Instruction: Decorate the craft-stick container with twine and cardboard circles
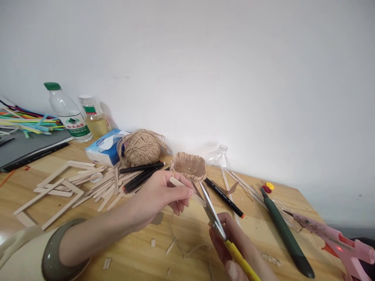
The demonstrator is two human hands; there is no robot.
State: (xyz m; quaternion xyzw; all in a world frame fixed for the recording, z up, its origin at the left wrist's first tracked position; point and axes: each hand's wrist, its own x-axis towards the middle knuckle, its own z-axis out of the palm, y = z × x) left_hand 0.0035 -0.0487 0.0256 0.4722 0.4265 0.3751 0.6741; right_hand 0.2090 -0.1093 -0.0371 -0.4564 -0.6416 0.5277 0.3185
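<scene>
My left hand (159,195) pinches a wooden craft stick (187,191) over the wooden table (140,249). My right hand (231,246) grips yellow-handled scissors (216,218); their open blades meet the stick's far end. Just behind the stick stands a small round basket made of sticks and twine (189,166). Small cut wood bits (152,242) and a strand of twine (190,248) lie on the table below the hands.
A ball of twine (140,147), tissue pack (104,150), black markers (140,173), loose sticks and a stick frame (52,191) lie left. Two bottles (70,113) stand at the wall. A green tool (285,234) and pink glue gun (336,242) lie right.
</scene>
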